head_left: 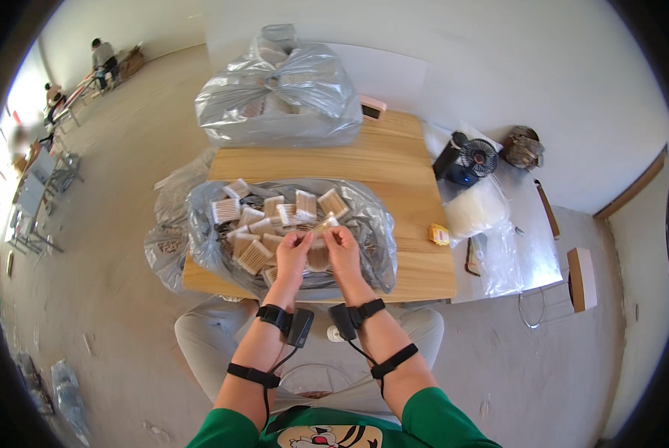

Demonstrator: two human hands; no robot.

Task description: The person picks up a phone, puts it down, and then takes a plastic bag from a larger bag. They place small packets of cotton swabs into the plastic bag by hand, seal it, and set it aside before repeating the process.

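My left hand (293, 252) and my right hand (343, 249) meet over an open grey plastic bag (379, 224) on the table. Their thumbs and fingers pinch a small pack of cotton swabs (325, 223), pale at its end, between them. Fingers hide part of it. Several more swab packs (254, 257), with rows of wooden sticks and white tips, lie heaped in the bag, mostly to the left of and beyond my hands. Another pack (318, 257) shows below, between my two hands.
A full, tied grey bag (275, 97) stands at the back of the wooden table (417, 224). To the right, a metal side table (536, 261) bears a black fan (478, 157), clear plastic bags (478, 209) and a yellow packet (438, 234). Other people sit far left.
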